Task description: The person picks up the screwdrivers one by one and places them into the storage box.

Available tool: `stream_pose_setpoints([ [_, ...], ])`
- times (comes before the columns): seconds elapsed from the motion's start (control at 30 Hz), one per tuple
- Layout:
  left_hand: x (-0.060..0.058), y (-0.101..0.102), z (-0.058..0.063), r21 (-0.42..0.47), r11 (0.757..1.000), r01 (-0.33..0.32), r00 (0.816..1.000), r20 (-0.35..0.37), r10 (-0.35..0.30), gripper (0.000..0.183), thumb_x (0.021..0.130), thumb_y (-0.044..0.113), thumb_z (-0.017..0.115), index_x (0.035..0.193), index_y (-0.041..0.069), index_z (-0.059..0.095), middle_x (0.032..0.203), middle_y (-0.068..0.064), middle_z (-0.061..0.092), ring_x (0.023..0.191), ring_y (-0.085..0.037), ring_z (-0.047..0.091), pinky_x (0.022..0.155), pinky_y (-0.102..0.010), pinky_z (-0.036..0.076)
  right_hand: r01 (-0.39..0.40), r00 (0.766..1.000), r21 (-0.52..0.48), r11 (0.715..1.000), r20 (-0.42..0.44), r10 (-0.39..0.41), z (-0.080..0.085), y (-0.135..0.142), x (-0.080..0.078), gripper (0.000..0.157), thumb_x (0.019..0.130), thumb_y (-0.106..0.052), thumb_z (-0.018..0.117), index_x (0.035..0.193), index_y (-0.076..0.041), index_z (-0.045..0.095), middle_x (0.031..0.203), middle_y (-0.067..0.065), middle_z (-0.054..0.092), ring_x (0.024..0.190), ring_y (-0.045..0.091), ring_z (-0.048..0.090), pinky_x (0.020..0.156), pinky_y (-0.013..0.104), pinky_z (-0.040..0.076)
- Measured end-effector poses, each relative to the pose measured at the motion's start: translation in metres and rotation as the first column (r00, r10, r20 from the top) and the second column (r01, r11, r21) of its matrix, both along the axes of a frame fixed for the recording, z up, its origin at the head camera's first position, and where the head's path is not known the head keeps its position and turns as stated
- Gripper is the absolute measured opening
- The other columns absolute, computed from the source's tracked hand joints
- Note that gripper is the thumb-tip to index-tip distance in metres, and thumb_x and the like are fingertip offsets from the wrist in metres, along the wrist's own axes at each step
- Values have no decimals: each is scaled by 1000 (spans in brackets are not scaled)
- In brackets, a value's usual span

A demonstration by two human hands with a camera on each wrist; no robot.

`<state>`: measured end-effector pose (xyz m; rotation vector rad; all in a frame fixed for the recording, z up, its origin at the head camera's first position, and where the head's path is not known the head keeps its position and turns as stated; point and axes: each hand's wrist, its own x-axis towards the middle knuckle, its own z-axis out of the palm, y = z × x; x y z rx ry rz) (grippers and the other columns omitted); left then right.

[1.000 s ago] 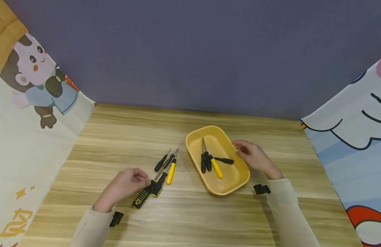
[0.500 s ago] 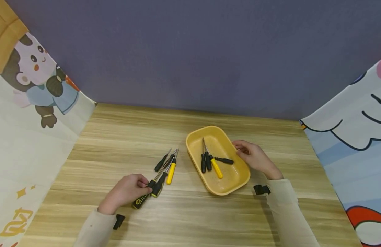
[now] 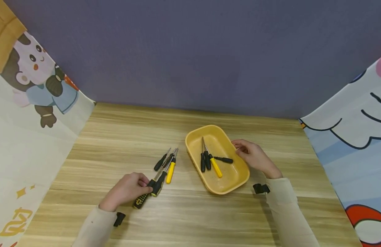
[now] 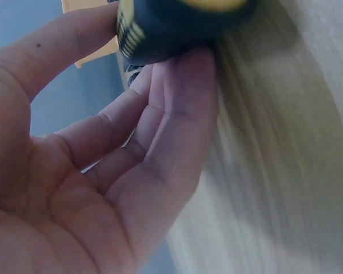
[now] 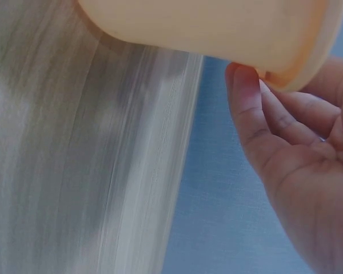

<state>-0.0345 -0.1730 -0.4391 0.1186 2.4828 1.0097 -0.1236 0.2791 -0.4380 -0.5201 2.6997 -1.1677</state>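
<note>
On the pale wood-grain desk (image 3: 122,137), the left hand (image 3: 127,190) has its fingers (image 4: 160,108) closed round the knurled black-and-yellow handle of a large screwdriver (image 3: 143,197), which lies near the front edge at the left of a small heap. In the left wrist view the handle's blunt dark end (image 4: 171,28) sits against the fingertips, blurred and cut off by the top edge. Beside it lie the loose screwdrivers (image 3: 165,168), slim steel shafts with smooth black or yellow plastic grips, overlapping so that their number is hard to make out. To the right sits the yellow tray (image 3: 237,180), a rounded rectangular plastic dish with a matte inside, holding more small screwdrivers (image 3: 210,161). The right hand (image 3: 253,157) rests at the tray's right rim, its fingers (image 5: 248,108) lightly curled against the rim's underside, touching rather than gripping. Cartoon-printed cloth panels (image 3: 30,113) stand at both sides, cut off by the frame.
</note>
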Motion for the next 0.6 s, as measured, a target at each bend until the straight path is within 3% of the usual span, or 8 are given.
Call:
stream_pose_setpoints([
  [0.37, -8, -8, -5, 92, 996, 17, 999, 44, -21, 24, 82, 20, 81, 94, 3, 69, 85, -1, 65, 78, -16, 61, 72, -33, 54, -5, 1000, 8, 1000, -4, 5, 0, 0, -1, 38, 100, 0, 57, 138, -1, 57, 121, 16, 66, 101, 29, 65, 86, 47, 55],
  [0.6, -16, -8, 3, 170, 985, 2, 999, 48, -10, 26, 85, 23, 80, 96, 2, 69, 87, -4, 65, 78, -19, 61, 70, -33, 54, -3, 1000, 6, 1000, -2, 3, 1, 0, 0, 37, 100, 0, 57, 137, -1, 57, 121, 16, 66, 102, 30, 65, 86, 48, 55],
])
